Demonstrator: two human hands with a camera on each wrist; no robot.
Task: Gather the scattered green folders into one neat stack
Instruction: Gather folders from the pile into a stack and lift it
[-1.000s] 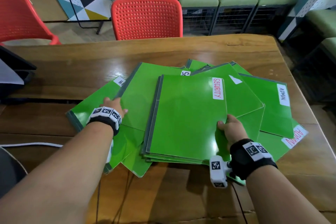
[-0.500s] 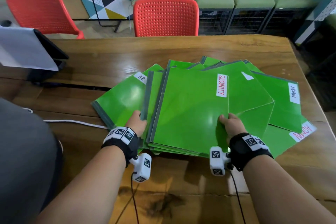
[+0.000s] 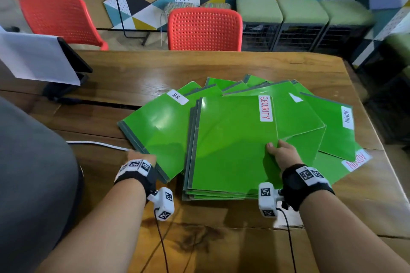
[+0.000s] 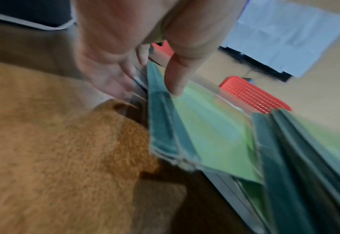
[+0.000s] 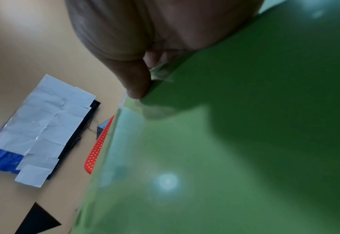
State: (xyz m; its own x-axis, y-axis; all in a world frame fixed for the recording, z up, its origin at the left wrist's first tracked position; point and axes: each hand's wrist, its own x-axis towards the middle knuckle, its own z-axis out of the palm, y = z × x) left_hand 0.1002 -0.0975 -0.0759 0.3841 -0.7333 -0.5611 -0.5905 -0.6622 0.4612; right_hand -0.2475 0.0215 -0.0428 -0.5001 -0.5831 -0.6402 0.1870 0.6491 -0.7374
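Observation:
Several green folders lie fanned over the wooden table (image 3: 221, 66). A squared stack topped by the SECURITY folder (image 3: 233, 144) sits in the middle. The H.R folder (image 3: 159, 131) sticks out to its left, and two ADMIN folders (image 3: 337, 131) spread to the right. My left hand (image 3: 142, 158) grips the H.R folder's near grey spine; in the left wrist view the left hand (image 4: 145, 82) has its thumb on top and fingers underneath the H.R folder (image 4: 211, 134). My right hand (image 3: 280, 153) pinches the stack's right edge, thumb on the top cover. In the right wrist view the right hand (image 5: 143, 76) holds the SECURITY folder (image 5: 225, 142).
A black device covered with white paper (image 3: 37, 60) stands at the table's left. A white cable (image 3: 97, 144) runs along the left near side. Two red chairs (image 3: 204, 29) stand behind the far edge. The table's right edge (image 3: 377, 139) lies close to the ADMIN folders.
My left hand slid the left folders toward the stack, then drew back to the H.R folder's near spine. The right hand has kept its hold on the stack's right edge.

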